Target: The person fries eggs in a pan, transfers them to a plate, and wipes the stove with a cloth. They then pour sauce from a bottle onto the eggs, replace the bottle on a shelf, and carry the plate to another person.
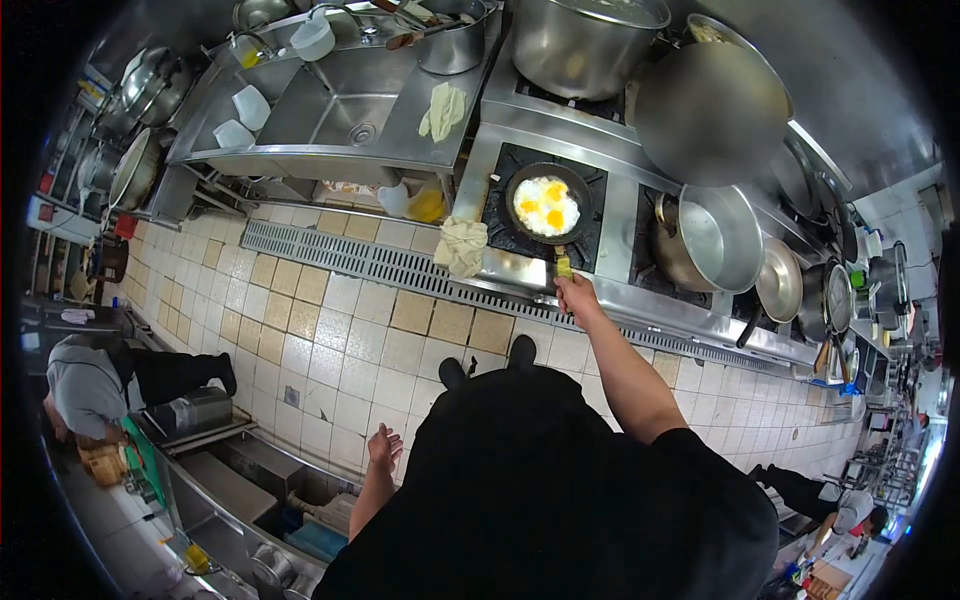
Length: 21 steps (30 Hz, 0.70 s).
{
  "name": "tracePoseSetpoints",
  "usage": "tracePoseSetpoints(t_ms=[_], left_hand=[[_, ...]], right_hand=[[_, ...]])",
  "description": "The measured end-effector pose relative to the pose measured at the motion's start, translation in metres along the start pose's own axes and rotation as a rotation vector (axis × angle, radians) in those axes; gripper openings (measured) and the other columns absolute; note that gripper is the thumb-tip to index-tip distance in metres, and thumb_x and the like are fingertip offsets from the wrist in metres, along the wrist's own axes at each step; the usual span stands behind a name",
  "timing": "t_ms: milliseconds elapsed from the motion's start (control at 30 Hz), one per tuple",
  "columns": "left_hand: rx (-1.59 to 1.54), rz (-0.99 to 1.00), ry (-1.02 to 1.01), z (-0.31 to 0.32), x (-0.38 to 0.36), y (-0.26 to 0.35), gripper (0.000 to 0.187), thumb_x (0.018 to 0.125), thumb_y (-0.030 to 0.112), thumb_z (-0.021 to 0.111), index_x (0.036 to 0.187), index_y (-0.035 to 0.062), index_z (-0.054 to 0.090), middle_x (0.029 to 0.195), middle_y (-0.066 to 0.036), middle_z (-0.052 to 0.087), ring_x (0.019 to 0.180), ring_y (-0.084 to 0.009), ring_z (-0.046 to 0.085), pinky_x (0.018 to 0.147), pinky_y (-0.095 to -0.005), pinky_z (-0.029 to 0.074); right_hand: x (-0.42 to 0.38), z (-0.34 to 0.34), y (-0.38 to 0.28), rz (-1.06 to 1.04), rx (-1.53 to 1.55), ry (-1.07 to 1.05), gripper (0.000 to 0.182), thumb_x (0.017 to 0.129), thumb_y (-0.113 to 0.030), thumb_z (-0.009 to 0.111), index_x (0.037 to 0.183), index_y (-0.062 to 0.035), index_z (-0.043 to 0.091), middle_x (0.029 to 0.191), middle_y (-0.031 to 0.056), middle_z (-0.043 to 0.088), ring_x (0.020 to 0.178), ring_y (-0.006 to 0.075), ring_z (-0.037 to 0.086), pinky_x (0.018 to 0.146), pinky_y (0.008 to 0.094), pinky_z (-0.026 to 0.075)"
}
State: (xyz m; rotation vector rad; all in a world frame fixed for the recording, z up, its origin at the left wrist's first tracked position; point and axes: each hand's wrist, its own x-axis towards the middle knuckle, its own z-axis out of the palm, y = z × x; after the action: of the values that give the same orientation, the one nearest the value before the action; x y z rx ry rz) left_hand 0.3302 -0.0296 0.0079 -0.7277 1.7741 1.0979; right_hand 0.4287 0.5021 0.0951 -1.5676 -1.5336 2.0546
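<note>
A dark frying pan point(518, 231) sits on a stove burner with several fried eggs point(546, 206) in it, their whites set around bright yellow yolks. My right hand point(574, 296) is closed around the pan's handle point(563, 266), which has a yellow-green covering near my fingers. Hanging low beside my body over the tiled floor, my left hand point(384, 447) holds nothing, its fingers loosely apart. A crumpled pale cloth point(461, 247) lies at the stove's front left corner, left of the pan.
Right of the pan stands a wide metal pot point(715, 240); a large stockpot point(585, 50) is behind. A blurred grey round shape point(713, 113) covers the back burners. A sink point(350, 105) is left. Co-workers are at the lower left point(85, 385) and lower right point(850, 508).
</note>
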Motion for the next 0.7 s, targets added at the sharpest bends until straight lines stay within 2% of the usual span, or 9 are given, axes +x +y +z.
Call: tracePoseSetpoints(t_ms=[433,700], left_hand=[[0.017,0.053,-0.041,-0.003,0.005,0.002,0.061,0.088,0.054,0.041,0.121,0.0033,0.046,0.112,-0.016,0.057,0.091,-0.0227,0.057,0.071,-0.0355,0.046],[0.032,0.013,-0.034,-0.002,0.001,0.009,0.057,0.090,0.051,0.040,0.121,0.0039,0.047,0.113,-0.015,0.056,0.094,-0.0223,0.056,0.076,-0.0371,0.045]], right_hand=[[-0.007,0.011,0.010,-0.037,0.033,0.112,0.014,0.082,-0.016,0.057,0.079,-0.0045,0.049,0.060,0.0028,0.049,0.035,0.0102,0.038,0.030,0.0268,0.031],[-0.010,0.007,0.016,0.004,0.135,0.041,0.015,0.082,-0.018,0.058,0.084,-0.0051,0.050,0.062,0.0039,0.051,0.040,0.0124,0.043,0.034,0.0283,0.036]])
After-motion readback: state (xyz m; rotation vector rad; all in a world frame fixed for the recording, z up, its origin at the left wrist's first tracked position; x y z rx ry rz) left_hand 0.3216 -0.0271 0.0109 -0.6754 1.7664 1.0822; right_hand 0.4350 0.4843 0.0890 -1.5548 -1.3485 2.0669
